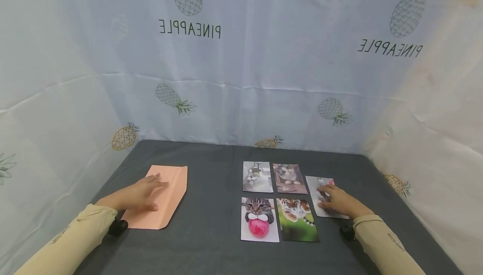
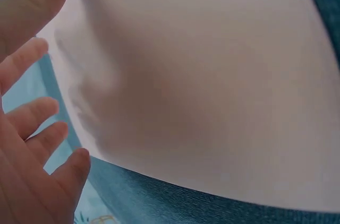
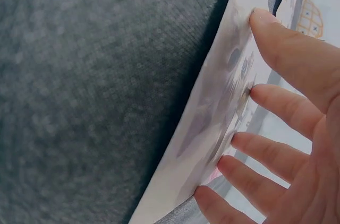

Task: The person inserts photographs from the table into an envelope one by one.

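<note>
A peach-coloured paper envelope (image 1: 174, 189) lies at the left of the dark table. Over it my left hand (image 1: 142, 193) is spread, fingers apart and fairly straight; its shadow falls on the envelope's smooth face (image 2: 212, 86) in the left wrist view. On the right, my right hand (image 1: 341, 201) has its fingertips on a tilted photo card (image 1: 315, 187) with a pale animal picture, partly covered by the hand. In the right wrist view the spread fingers (image 3: 271, 149) rest along that card (image 3: 196, 128), thumb near one end.
Left of the right hand lie photo cards in two rows: a white cat card (image 1: 258, 178), a grey-and-white cat card (image 1: 289, 179), a tabby with a red ball (image 1: 259, 220) and a tiger cub card (image 1: 298, 220). A white pineapple-print curtain (image 1: 241, 57) surrounds the table (image 1: 211, 208).
</note>
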`<state>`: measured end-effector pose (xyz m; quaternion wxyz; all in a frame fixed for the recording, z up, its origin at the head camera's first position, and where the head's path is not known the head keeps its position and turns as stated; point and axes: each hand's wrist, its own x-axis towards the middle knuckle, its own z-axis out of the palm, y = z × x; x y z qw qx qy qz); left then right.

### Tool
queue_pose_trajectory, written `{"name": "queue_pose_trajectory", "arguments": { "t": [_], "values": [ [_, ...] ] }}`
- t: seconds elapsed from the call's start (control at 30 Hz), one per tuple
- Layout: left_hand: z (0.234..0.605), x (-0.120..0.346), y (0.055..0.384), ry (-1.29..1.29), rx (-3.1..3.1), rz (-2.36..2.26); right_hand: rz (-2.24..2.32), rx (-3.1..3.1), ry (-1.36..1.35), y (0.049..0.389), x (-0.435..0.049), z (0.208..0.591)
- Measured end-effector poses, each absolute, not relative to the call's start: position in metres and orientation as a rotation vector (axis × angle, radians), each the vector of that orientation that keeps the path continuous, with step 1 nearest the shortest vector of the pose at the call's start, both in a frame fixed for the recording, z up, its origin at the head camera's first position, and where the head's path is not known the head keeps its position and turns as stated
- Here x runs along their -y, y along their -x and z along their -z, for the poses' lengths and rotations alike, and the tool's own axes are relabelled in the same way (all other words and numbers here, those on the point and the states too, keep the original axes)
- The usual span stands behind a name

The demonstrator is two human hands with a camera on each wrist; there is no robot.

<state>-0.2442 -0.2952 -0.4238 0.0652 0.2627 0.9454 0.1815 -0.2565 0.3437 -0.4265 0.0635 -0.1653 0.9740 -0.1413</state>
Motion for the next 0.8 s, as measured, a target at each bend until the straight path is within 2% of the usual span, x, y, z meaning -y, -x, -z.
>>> {"name": "queue_pose_trajectory", "arguments": {
  "t": [0.8],
  "values": [
    [0.4256,0.3003,0.2470,-0.765,-2.784,-0.541,0.424,-2.931,0.445,0.2572,-0.3432,0.4276]
  ]
}}
